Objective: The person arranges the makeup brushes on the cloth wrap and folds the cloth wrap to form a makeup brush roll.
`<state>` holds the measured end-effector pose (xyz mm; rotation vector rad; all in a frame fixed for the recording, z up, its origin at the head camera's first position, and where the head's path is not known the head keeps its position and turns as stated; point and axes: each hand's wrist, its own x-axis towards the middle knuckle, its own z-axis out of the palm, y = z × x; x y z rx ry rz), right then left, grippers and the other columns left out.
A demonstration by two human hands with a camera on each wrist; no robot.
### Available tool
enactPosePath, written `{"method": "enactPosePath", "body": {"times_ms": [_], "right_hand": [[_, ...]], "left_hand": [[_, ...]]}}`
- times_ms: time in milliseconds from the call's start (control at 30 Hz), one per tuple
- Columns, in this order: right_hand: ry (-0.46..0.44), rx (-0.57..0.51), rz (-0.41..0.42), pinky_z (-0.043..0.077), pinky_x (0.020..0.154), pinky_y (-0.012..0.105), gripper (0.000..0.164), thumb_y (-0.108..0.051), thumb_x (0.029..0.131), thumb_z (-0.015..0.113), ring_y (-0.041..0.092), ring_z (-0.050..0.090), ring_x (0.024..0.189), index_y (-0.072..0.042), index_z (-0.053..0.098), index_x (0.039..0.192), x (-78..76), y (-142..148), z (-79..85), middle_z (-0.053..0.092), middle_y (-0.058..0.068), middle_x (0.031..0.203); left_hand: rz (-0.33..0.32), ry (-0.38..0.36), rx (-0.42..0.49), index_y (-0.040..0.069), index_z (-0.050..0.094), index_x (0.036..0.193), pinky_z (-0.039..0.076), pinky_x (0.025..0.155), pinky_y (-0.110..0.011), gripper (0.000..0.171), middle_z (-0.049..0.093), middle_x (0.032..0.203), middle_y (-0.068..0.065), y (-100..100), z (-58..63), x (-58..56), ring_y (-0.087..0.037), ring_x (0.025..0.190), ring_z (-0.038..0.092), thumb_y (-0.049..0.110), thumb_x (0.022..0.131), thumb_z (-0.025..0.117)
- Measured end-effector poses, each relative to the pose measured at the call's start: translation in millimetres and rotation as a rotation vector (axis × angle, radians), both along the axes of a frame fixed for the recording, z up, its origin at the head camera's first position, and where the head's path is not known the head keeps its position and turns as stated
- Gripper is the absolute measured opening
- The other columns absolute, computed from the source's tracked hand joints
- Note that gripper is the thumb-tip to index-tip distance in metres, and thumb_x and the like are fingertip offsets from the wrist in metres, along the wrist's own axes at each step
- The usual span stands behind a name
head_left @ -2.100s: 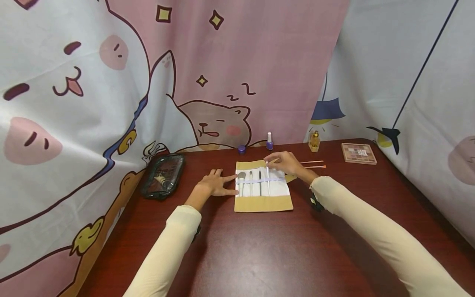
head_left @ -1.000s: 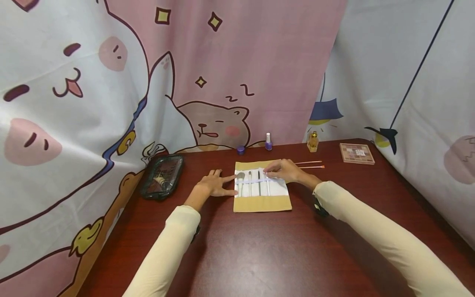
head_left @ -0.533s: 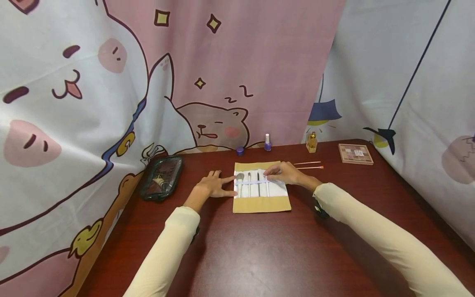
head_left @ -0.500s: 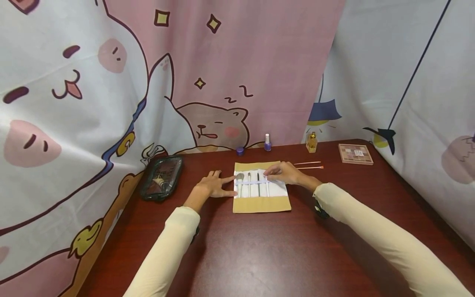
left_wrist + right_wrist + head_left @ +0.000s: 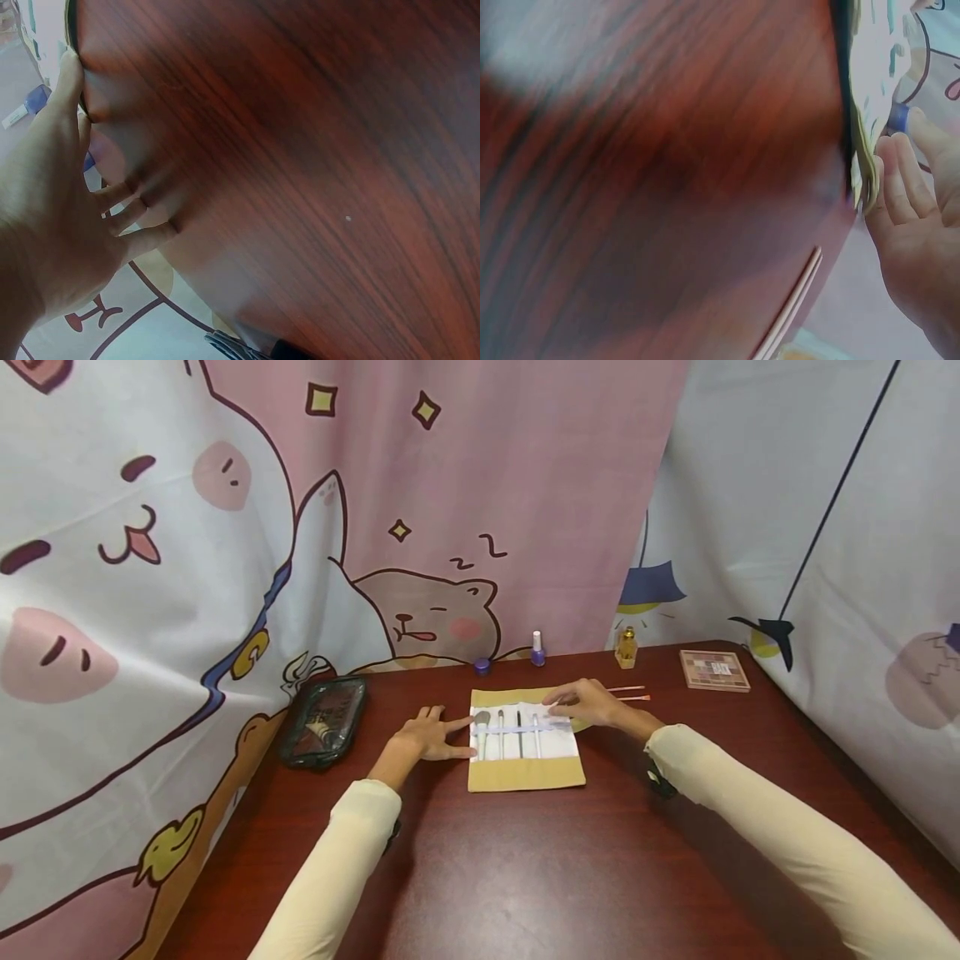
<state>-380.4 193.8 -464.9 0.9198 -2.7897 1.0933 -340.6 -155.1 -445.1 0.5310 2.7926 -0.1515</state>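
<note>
A yellow-edged makeup brush roll [image 5: 527,775] lies unrolled on the dark red table, its white inside facing up. Several brushes stand in a row under its lilac strap, from a fluffy powder brush [image 5: 482,735] at the left to a slim white makeup brush [image 5: 537,742] at the right. My left hand [image 5: 426,733] is spread flat, its thumb and index finger touching the roll's left edge. Over the roll's upper right part is my right hand [image 5: 588,702], just right of the slim white brush, with relaxed fingers and nothing visible between them.
Two thin brushes [image 5: 630,697] lie right of the roll. Along the back stand a purple jar [image 5: 482,667], a nail polish bottle [image 5: 537,649] and a gold perfume bottle [image 5: 626,648]. An eyeshadow palette [image 5: 715,670] is far right; a clear black-trimmed pouch [image 5: 324,722] lies left.
My right hand has let go of the slim white brush and drawn away to the right. That brush's head shows now under the strap. My left hand has stayed at the roll's edge.
</note>
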Motion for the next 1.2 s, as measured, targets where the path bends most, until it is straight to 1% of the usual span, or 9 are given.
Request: {"method": "enactPosePath", "body": {"times_ms": [267,433,600,767,800,967,1067,1100,1200], "right_hand": [[-0.006,-0.013,-0.029,0.056,0.092,0.053,0.022,-0.007,0.095,0.076,0.034,0.074,0.107,-0.002,0.078,0.116,-1.5,25.3,6.1,0.077,0.014,0.115],[-0.006,0.014,-0.058,0.057,0.091,0.051,0.024,-0.012,0.096,0.076,0.032,0.073,0.107,-0.005,0.078,0.119,-2.4,42.8,7.4,0.077,0.012,0.116],[-0.026,-0.001,-0.09,0.058,0.09,0.048,0.024,-0.011,0.096,0.076,0.032,0.073,0.108,-0.005,0.078,0.119,-1.8,61.2,10.1,0.077,0.012,0.116],[-0.006,0.026,-0.151,0.059,0.085,0.042,0.026,-0.013,0.095,0.077,0.029,0.073,0.102,-0.004,0.077,0.119,-2.8,79.1,12.9,0.076,0.014,0.116],[0.004,0.039,-0.162,0.058,0.083,0.041,0.026,-0.014,0.095,0.077,0.03,0.073,0.1,-0.004,0.077,0.12,-3.4,82.9,13.3,0.076,0.014,0.116],[0.026,0.074,-0.232,0.051,0.082,0.04,0.026,-0.014,0.095,0.077,0.03,0.069,0.104,-0.004,0.078,0.119,-5.7,103.4,14.2,0.075,0.017,0.119],[0.033,0.075,-0.266,0.05,0.075,0.034,0.024,-0.013,0.095,0.078,0.029,0.068,0.097,-0.004,0.078,0.117,-6.3,116.7,12.2,0.074,0.02,0.12],[0.036,0.073,-0.27,0.049,0.071,0.032,0.024,-0.013,0.094,0.078,0.028,0.067,0.091,-0.002,0.078,0.115,-6.1,121.1,11.3,0.073,0.022,0.12],[0.046,0.078,-0.287,0.044,0.064,0.029,0.021,-0.012,0.094,0.078,0.024,0.062,0.082,-0.002,0.079,0.112,-5.5,131.1,7.3,0.074,0.023,0.116]], "left_hand": [[0.015,-0.017,-0.012,0.047,0.023,0.163,0.04,0.113,-0.058,0.084,0.021,0.169,-0.019,1.0,-3.5,-5.4,-0.04,0.155,0.02,0.084,0.091,0.046],[0.021,-0.022,-0.016,0.049,0.021,0.163,0.04,0.113,-0.057,0.085,0.02,0.17,-0.018,0.7,-4.5,-6.0,-0.039,0.156,0.019,0.085,0.09,0.045],[0.017,-0.017,-0.015,0.049,0.021,0.163,0.04,0.113,-0.057,0.086,0.02,0.17,-0.019,0.2,-4.4,-5.7,-0.039,0.156,0.019,0.086,0.09,0.045],[0.018,-0.023,-0.021,0.048,0.021,0.163,0.04,0.113,-0.057,0.085,0.019,0.17,-0.019,0.7,-3.3,-5.2,-0.039,0.155,0.019,0.085,0.09,0.045],[0.02,-0.025,-0.023,0.048,0.021,0.163,0.039,0.114,-0.057,0.085,0.019,0.17,-0.018,0.7,-3.2,-4.9,-0.038,0.156,0.019,0.085,0.09,0.045],[0.018,-0.024,-0.023,0.048,0.021,0.163,0.038,0.114,-0.057,0.084,0.019,0.17,-0.018,0.7,-1.6,-2.4,-0.038,0.156,0.019,0.085,0.091,0.044],[0.007,-0.013,-0.013,0.047,0.022,0.164,0.039,0.114,-0.058,0.083,0.02,0.169,-0.019,1.2,-0.2,-0.3,-0.039,0.155,0.02,0.083,0.092,0.044],[0.004,-0.011,-0.009,0.047,0.023,0.164,0.039,0.113,-0.058,0.083,0.021,0.169,-0.019,1.6,0.2,0.3,-0.039,0.155,0.02,0.083,0.092,0.045],[0.002,-0.007,0.001,0.046,0.023,0.164,0.039,0.113,-0.059,0.083,0.022,0.169,-0.02,1.1,1.2,1.4,-0.04,0.155,0.021,0.082,0.093,0.045]]}}
